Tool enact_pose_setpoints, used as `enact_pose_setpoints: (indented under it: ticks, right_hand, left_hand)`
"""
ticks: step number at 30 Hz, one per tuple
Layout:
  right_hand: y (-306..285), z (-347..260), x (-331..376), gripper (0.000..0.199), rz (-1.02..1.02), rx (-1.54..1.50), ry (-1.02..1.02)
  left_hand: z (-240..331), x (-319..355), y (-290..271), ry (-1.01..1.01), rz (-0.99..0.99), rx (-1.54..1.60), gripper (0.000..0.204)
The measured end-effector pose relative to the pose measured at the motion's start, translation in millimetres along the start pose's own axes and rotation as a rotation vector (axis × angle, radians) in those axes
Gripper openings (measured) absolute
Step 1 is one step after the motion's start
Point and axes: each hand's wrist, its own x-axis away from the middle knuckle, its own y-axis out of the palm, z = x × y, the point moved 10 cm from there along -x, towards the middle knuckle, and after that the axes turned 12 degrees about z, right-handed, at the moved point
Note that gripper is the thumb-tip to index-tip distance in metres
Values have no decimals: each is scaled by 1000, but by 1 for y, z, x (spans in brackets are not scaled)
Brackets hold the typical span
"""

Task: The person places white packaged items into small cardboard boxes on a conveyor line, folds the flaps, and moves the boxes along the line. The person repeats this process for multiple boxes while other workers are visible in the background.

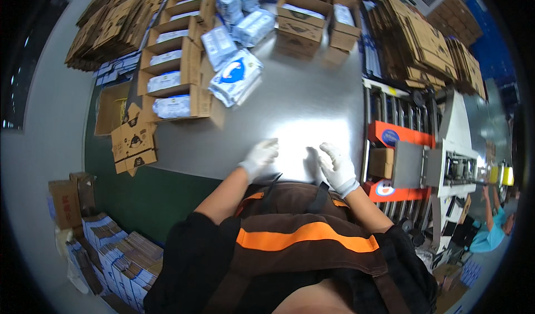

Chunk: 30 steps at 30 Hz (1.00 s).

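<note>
My left hand [261, 158], in a white glove, is over the near edge of the metal table [267, 127], fingers pointing inward, loosely bent, with nothing in them. Across from it my right hand [337, 169], also gloved in white, has its fingers apart and holds nothing. Both hands are just in front of my body, facing each other. The nearest loose thing is a white soft pack with a blue print [238, 75], lying farther up the table. Beside it are a paler blue pack [218, 45] and another plump pack [254, 27].
A row of open cardboard boxes [195, 99] holding packs stands at left. More open boxes [301, 30] stand at the far side. Flattened cartons [415, 35] are stacked at far right. A roller conveyor with a box [381, 163] adjoins the right edge. Another person [490, 233] is at right.
</note>
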Motion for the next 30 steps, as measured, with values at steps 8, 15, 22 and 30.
enact_pose_setpoints:
  ticks: [8,15,22,30]
  right_hand:
    - [226,-300,-215,46,5,-101,-747]
    - [444,-299,-348,26,-407,659,-445]
    - [366,-275,-155,25,-733,587,-412]
    - [203,-135,-62,66,-637,335,349]
  left_hand:
    - [48,67,-283,128,818,751,115]
    - [29,41,-366,149,879,785,52]
    - [-12,118,-452,193,758,480,35]
    - [77,2,-309,320,301,-139,38]
